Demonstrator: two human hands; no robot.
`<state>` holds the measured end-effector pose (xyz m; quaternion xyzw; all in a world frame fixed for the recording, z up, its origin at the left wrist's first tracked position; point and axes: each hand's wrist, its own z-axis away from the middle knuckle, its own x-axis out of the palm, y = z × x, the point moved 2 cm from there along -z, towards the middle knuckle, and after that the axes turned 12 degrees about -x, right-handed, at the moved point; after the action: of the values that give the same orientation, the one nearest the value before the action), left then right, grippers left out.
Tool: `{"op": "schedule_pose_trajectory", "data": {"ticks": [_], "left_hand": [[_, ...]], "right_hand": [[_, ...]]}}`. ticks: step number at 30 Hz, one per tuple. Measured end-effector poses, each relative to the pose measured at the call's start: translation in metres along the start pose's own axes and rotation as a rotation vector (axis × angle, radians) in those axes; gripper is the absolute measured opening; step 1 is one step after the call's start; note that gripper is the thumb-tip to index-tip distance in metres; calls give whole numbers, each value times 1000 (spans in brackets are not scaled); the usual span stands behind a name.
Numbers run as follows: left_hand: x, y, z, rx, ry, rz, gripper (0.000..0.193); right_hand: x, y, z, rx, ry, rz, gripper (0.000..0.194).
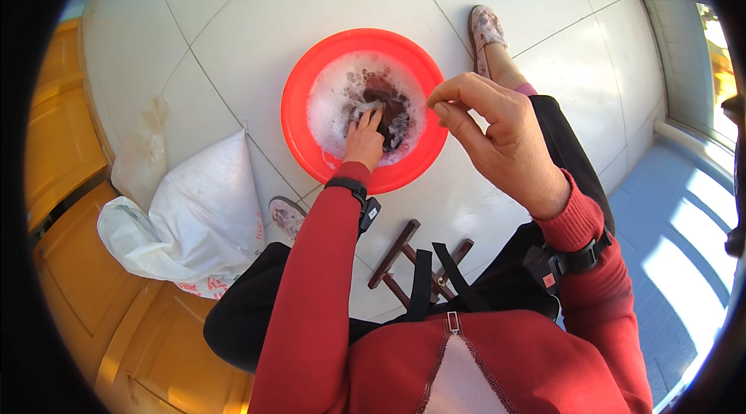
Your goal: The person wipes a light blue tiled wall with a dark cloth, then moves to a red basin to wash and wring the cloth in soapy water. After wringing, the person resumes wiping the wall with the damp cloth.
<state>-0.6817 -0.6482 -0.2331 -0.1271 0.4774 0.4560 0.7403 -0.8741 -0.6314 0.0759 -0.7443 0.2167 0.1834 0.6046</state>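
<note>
A red plastic basin (362, 183) stands on the floor before me, with white suds and water inside. Dark wet cloth (380, 89), brown to black, lies partly under the foam in it. My left hand (365, 143) reaches into the basin, its fingers on the cloth and the tips hidden by foam and fabric. Whether they grip it cannot be seen. Raised beside the basin's right rim is my right hand (492, 131). Its fingers are bent, with thumb and forefinger tips close together, and nothing shows between them.
A white woven sack (204, 210) and a translucent plastic bag (140, 157) lie at the left by yellow-brown wooden cabinets (87, 274). A dark wooden folding stool frame (396, 253) stands below me. My shoes (486, 29) are on pale floor tiles (245, 23). Sunlit windows are at the right.
</note>
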Motion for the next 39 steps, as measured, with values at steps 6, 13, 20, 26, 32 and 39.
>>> {"op": "schedule_pose_trajectory", "data": {"ticks": [6,13,20,26,32,39], "left_hand": [[-32,-3,-14,18,-199,255,21],[-91,-3,14,-217,-107,1228,20],[-119,12,56,-356,-27,1420,26],[-159,38,82,-325,88,1631,21],[-197,55,104,-143,131,1615,21],[-198,32,125,-106,115,1692,24]], "right_hand": [[0,-2,-3,3,11,-65,7],[4,10,7,-12,7,7,6],[6,14,5,-69,77,37,7],[15,34,13,-43,-32,-2,18],[55,53,26,-145,-229,13,27],[68,88,46,-134,-216,260,19]]}}
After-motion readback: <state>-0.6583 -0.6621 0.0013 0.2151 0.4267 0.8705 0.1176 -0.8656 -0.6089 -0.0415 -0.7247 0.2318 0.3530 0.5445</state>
